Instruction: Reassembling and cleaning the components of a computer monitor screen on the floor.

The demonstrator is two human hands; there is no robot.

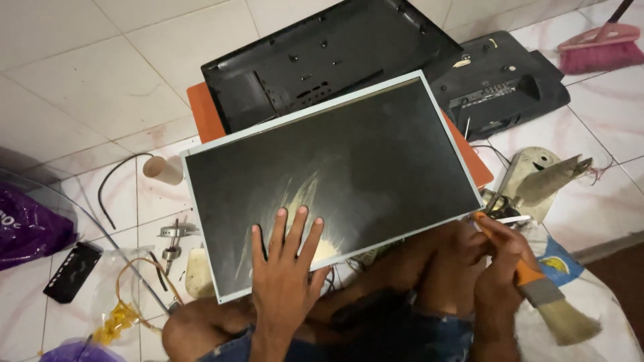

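A large flat display panel [349,154] with a dark face and pale metal rim lies tilted across my lap and an orange board [203,110]. My left hand [285,265] rests flat on the panel's near edge, fingers spread over a dusty smear. Off the panel's right corner, my right hand [500,265] grips a paintbrush [547,295] by its orange handle, bristles pointing down to the right.
Two black plastic back covers [322,57] [500,80] lie behind the panel. A pink broom [600,47] is at top right. A metal bracket [537,177], wires [127,302], a purple bag [27,228], a small black part [72,271] and a pale tube [163,169] lie on the tiled floor.
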